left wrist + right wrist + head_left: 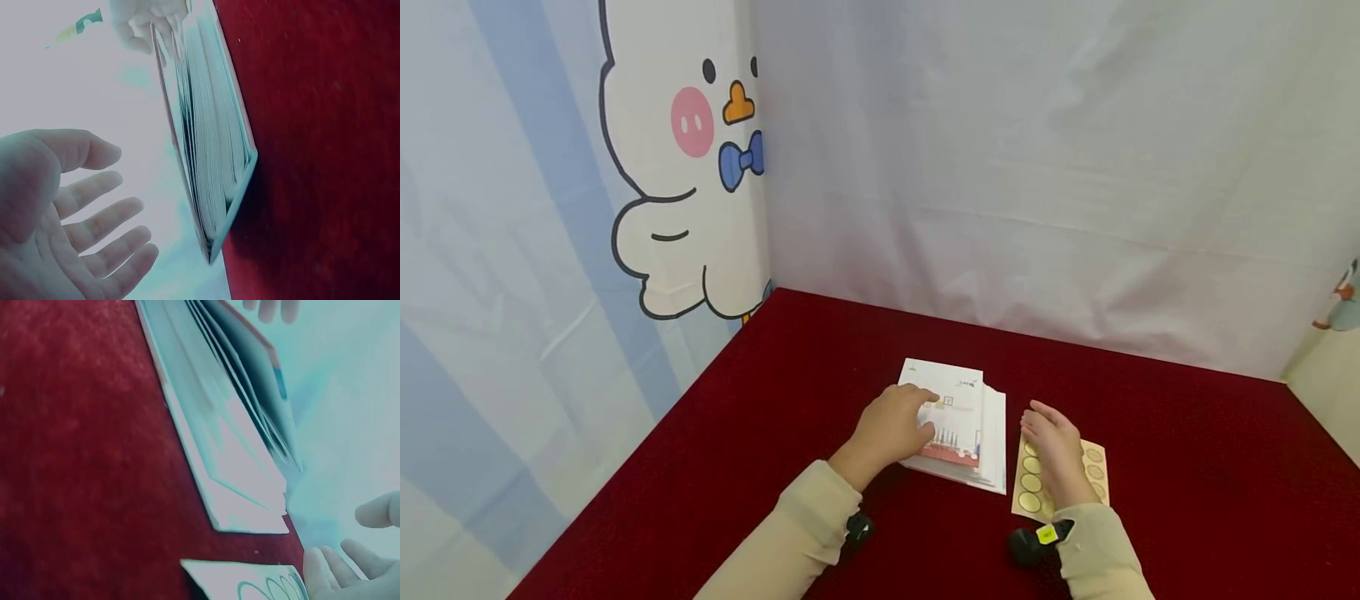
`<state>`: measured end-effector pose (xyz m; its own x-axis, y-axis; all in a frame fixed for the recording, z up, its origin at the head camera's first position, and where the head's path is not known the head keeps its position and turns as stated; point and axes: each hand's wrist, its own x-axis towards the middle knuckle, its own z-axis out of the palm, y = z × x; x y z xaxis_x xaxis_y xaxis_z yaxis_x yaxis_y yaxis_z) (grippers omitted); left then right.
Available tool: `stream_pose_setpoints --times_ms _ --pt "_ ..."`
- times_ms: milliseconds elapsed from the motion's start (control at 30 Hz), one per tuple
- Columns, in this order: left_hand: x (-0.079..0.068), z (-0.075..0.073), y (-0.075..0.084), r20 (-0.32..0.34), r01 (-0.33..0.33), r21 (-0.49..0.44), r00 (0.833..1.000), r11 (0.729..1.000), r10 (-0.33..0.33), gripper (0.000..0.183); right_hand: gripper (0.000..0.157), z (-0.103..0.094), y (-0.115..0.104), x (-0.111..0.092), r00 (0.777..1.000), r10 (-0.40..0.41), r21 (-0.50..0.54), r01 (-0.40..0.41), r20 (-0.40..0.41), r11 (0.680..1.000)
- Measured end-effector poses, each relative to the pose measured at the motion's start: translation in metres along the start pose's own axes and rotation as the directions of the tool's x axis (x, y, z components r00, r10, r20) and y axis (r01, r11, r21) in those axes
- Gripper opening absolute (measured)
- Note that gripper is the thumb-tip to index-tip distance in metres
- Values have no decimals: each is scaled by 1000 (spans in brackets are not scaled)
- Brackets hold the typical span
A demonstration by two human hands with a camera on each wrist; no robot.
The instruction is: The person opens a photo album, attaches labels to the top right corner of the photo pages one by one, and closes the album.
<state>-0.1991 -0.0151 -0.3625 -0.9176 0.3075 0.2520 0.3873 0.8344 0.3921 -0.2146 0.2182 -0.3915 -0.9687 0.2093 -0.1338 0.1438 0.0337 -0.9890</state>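
A thick white book (951, 400) with a printed cover lies on the dark red tabletop, its cover lifted a little from the pages (209, 125). Over its left side hovers my left hand (891, 423), thumb and fingers spread and holding nothing. To the right of the book lies a sheet of round gold stickers (1028, 483). Above that sheet is my right hand (1054, 450), fingers extended, partly hiding the stickers. In the right wrist view a corner of the sticker sheet (250, 578) shows just below the book (219, 444).
The dark red tabletop (760, 433) spreads around the book. A pale curtain (1037, 167) stands behind the table, and a striped curtain with a cartoon duck (700, 208) on its left. A black wrist camera (1026, 546) sits at the right cuff.
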Motion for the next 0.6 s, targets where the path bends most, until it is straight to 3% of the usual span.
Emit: stream_pose_setpoints --times_ms 300,600 --pt "-7 -12 -20 -31 41 -63 999 997 -43 38 51 -9 -5 -9 1000 4 -18 -4 -4 1000" --pt "-15 -23 -42 -70 56 -59 996 997 -60 38 52 -21 -8 -18 1000 -16 -37 15 -17 999"
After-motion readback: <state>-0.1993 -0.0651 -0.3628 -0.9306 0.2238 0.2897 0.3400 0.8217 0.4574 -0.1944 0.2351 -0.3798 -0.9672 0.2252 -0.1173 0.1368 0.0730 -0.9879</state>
